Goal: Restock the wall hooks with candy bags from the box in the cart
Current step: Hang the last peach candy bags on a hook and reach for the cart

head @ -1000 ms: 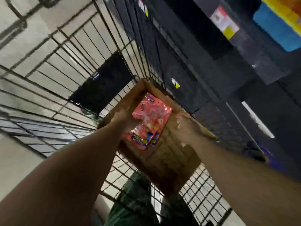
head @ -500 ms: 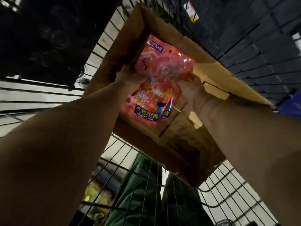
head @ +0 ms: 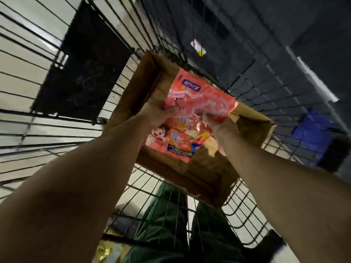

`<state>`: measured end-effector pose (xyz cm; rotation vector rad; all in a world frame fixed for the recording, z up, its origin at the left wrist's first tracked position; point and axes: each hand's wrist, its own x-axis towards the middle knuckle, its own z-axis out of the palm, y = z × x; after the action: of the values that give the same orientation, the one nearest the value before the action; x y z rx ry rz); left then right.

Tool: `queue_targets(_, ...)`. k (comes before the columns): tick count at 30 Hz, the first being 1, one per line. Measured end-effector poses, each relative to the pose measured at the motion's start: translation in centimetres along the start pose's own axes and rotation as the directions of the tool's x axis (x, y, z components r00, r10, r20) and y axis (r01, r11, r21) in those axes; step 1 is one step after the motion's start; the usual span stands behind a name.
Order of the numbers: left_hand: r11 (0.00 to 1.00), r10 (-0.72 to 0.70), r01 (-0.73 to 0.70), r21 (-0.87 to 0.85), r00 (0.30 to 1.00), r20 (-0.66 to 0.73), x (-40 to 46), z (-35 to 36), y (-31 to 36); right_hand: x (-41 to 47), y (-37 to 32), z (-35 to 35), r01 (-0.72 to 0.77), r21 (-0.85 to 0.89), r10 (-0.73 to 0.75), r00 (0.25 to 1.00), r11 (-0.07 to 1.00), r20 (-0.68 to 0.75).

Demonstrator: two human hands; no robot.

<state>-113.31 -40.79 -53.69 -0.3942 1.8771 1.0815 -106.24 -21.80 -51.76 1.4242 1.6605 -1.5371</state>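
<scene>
I had my left hand (head: 160,112) and right hand (head: 218,126) both grasping the glossy pink plastic candy bags (head: 191,114) over the open brown cardboard box (head: 209,173), lifting the stack together so none slid loose.

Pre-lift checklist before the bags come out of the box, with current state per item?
1. Left hand grips the candy bags: ok.
2. Right hand grips the same bags: ok.
3. Bags above the cardboard box rim: cannot tell.
4. Box sits inside the wire cart: ok.
5. How many bags are in the grip: cannot tell.
6. Wall hooks in sight for hanging: not ok, none in view.
</scene>
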Motion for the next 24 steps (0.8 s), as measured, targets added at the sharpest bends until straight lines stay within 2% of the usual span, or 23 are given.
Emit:
queue_targets(4, 0.983, 0.147, -0.155, 0.102, 0.985, 0.085, -3.5, -0.5, 5.9, -4.4, -2.2, -3.9, 0.145, 0.081, -0.140, 0.988, 0.986, -0.067)
queue_targets(7, 0.978, 0.184, -0.200, 0.058, 0.961, 0.206, -6.7, 1.0, 11.0, -7.7, -3.8, -7.4, 0.209, 0.184, -0.188, 0.974, 0.961, -0.124)
queue_targets(10, 0.981, 0.191, -0.195, 0.007, 0.964, 0.187, -10.2, 3.9, 15.5, -10.5, -4.6, -12.3, 0.300, 0.245, -0.260, 0.948, 0.922, -0.184)
queue_targets(12, 0.968, 0.247, -0.251, 0.004, 0.956, 0.160, -12.8, 6.3, 18.5, -12.6, -5.0, -16.2, 0.406, 0.247, -0.352, 0.906, 0.880, -0.235)
queue_targets(15, 0.897, 0.417, -0.439, 0.062, 0.883, 0.217, -16.8, 11.3, 22.6, -16.6, -4.6, -22.4, 0.523, 0.296, -0.421, 0.839, 0.800, -0.345)
queue_targets(18, 0.814, 0.547, -0.579, 0.044, 0.789, 0.279, -23.3, 17.8, 25.3, -21.4, -2.0, -29.4, 0.579, 0.416, -0.406, 0.804, 0.701, -0.435)
queue_targets(22, 0.714, 0.667, -0.700, -0.008, 0.676, 0.314, -31.8, 29.1, 25.8, -28.4, 5.4, -39.6, 0.644, 0.495, -0.326, 0.744, 0.583, -0.584)
queue_targets(24, 0.694, 0.686, -0.719, -0.044, 0.641, 0.345, -36.4, 35.5, 24.8, -31.9, 9.8, -44.8, 0.675, 0.513, -0.302, 0.715, 0.530, -0.630)
